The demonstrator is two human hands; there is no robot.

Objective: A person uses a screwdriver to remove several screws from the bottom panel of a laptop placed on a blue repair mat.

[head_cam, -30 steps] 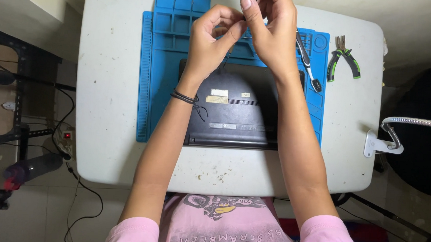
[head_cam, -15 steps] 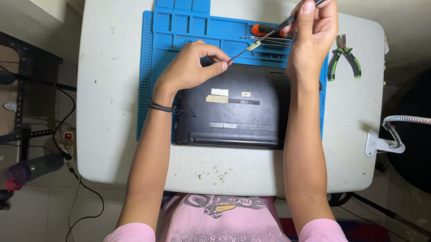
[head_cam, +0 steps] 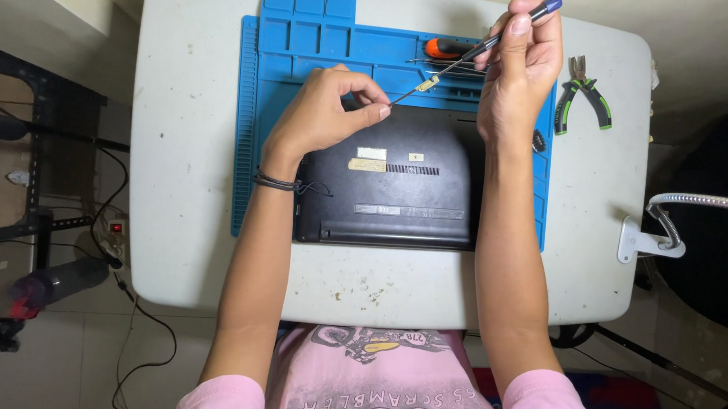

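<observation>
The person holds a thin screwdriver (head_cam: 468,58) up in the air above the table (head_cam: 187,139). Its long line slants from the blue cap at about 1 o'clock down to the tip at about 7 o'clock. The right hand (head_cam: 521,68) is wrapped around the upper part of the handle, with the thumb and fingers closed on it. The left hand (head_cam: 327,117) sits at the low end, and its finger and thumb are pinched together right at the tip (head_cam: 387,107). It is too small to tell if something tiny is held there.

So both hands touch the tool, one at each end. The left hand is lower and nearer the black laptop (head_cam: 389,181), which lies upside down just below, at 6 o'clock from the hands. The right hand is higher and farther back.

Both forearms reach straight out from the body, side by side. The left wrist wears a dark band (head_cam: 277,180).

The laptop rests on a blue work mat (head_cam: 249,126). An orange-handled screwdriver (head_cam: 444,47) lies on the mat behind the hands. Green-handled pliers (head_cam: 581,95) lie at 3 o'clock from the right hand.
</observation>
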